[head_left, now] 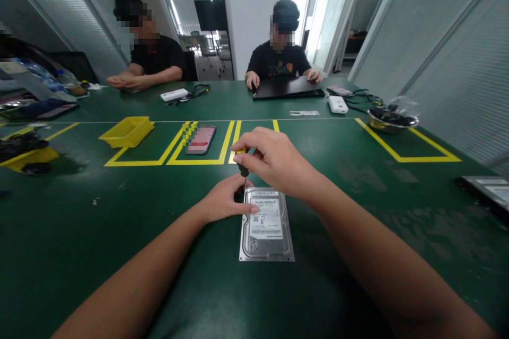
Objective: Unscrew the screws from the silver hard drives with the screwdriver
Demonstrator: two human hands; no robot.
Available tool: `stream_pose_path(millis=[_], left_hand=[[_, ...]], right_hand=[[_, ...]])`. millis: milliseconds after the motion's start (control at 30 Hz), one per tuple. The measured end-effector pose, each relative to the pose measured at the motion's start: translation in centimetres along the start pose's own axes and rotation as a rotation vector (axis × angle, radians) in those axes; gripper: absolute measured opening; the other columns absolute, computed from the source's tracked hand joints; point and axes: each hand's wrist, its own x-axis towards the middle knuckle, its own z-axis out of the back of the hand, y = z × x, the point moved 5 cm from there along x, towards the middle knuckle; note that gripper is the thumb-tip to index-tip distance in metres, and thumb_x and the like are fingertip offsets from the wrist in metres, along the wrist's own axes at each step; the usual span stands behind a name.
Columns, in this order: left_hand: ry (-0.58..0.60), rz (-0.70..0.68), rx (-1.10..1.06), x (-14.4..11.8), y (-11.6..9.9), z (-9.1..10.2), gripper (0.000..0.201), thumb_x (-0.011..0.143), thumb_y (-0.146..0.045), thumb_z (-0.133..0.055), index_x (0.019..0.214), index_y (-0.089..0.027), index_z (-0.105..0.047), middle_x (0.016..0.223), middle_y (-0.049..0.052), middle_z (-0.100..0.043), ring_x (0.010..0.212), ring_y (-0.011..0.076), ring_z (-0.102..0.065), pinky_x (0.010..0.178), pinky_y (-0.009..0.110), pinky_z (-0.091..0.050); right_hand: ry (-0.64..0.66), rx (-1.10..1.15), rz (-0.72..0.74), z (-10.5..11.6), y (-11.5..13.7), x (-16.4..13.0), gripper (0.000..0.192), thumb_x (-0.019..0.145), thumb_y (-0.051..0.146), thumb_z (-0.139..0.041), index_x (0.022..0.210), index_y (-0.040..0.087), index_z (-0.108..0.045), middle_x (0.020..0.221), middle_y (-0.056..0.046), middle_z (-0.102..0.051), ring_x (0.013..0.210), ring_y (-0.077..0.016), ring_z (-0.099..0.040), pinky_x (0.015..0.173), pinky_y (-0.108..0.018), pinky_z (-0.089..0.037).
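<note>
A silver hard drive [265, 246] with a white label lies flat on the green table in front of me. My left hand [226, 198] grips its upper left side, the thumb resting on the label and the other fingers partly hidden behind the edge. Above the drive's far left corner, my right hand [274, 161] is closed around the handle of a screwdriver [244, 169] with a yellow and dark grip. The screwdriver stands nearly upright, its thin shaft reaching down to that corner. Whether the tip sits in a screw is too small to tell.
Yellow tape marks areas on the table [191, 286]. Beyond my hands are a yellow bin [127, 132] and a phone [201, 140]. A metal bowl [392, 121] stands at right, near another drive [487, 196]. Two people sit opposite; one touches a black panel [288, 87].
</note>
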Motion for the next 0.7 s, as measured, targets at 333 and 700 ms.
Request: stream_pose_path(millis=[333, 700], left_hand=[[-0.023, -0.017, -0.023, -0.17, -0.33, 0.09, 0.053, 0.071, -0.06, -0.075, 0.104, -0.02, -0.062, 0.095, 0.003, -0.063, 0.082, 0.021, -0.057, 0.072, 0.033, -0.043], [-0.027, -0.017, -0.034, -0.3, -0.64, 0.26, 0.053, 0.071, -0.06, -0.075, 0.104, -0.019, -0.063, 0.096, 0.003, -0.063, 0.082, 0.0202, -0.056, 0.074, 0.033, -0.044]], right_hand=[[-0.035, -0.006, 0.012, 0.32, -0.56, 0.03, 0.011, 0.088, 0.017, -0.064, 0.095, 0.012, -0.071, 0.087, -0.003, -0.065, 0.077, -0.0124, -0.054, 0.074, -0.024, -0.037], [-0.036, -0.016, 0.001, 0.49, -0.36, -0.13, 0.012, 0.091, 0.022, -0.061, 0.091, 0.015, -0.071, 0.086, -0.002, -0.067, 0.08, -0.0133, -0.056, 0.075, -0.024, -0.037]])
